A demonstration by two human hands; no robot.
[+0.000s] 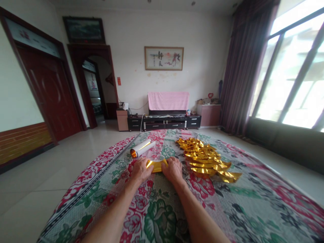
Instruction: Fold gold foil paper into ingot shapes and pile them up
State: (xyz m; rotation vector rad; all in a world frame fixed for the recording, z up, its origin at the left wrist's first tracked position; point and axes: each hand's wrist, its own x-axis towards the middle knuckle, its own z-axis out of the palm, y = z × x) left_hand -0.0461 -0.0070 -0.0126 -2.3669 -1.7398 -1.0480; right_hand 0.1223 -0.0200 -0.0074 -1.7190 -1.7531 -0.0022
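A floral cloth [157,216] covers the floor. On it lie a white roll [142,148] and, well apart to the right, a heap of gold folded pieces [206,159]. At the far wall stands a dark cabinet [164,122] with a pink cloth [168,100], under a framed picture [164,58].

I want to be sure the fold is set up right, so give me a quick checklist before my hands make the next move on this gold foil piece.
1. Left hand on the gold foil piece: ok.
2. Right hand on its other end: ok.
3. Piece resting on the floral cloth: ok.
4. Roll apart from the hands: ok.
5. Folded gold pile apart from the right hand: ok.
6. Edges aligned: cannot tell.
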